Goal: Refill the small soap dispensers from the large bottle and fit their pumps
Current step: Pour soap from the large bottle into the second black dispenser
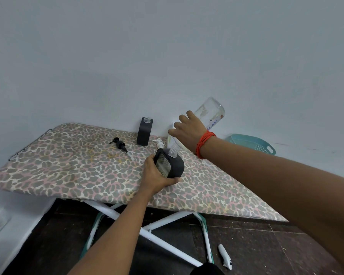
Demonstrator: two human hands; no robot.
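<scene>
Soap dispenser (170, 163) stood on the leopard-print worktop (68, 165), my left hand (157, 175) wrapped around it. My right hand (189, 129) gripped the large bottle (209, 113), tipped neck-down into its mouth. I judged a steady tilt and firm bracing would avoid spills. Only "SOAP" was legible on the bottle.

Both forearms are bare, with no sleeves in view. The right wrist carries an orange-red thread band (205, 142) wound round many times in thin strands, bunched loosely, with a few strands trailing toward 7 o'clock along the wrist. The left wrist has nothing on it. Neither the left hand (157, 175) nor the right hand (189, 130) shows a ring or glove. A dark rounded shape, perhaps clothing, sits at the frame's 6 o'clock edge.
</scene>
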